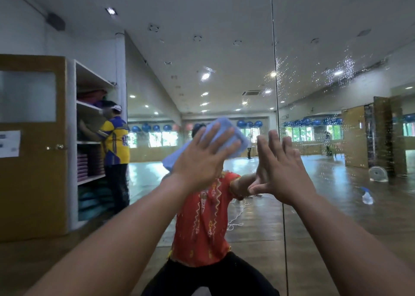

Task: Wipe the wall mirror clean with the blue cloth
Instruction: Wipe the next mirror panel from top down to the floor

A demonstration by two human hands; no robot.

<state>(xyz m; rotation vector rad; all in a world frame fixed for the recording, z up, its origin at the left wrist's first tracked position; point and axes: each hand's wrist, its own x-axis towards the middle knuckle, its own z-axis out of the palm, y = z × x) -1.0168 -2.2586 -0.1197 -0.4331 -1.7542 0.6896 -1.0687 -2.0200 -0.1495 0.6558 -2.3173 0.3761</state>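
The wall mirror fills most of the view and reflects a large hall. My left hand presses the folded blue cloth flat against the glass with straight, spread fingers. My right hand rests flat on the mirror just right of the cloth, fingers straight, close to the vertical seam between two mirror panels. Water droplets speckle the right panel; the left panel has few. My own reflection in a red shirt shows below the hands.
At left stand a wooden door and white shelves with stacked mats. A person in a yellow and blue shirt stands at the shelves. A spray bottle and a floor fan appear in the reflection.
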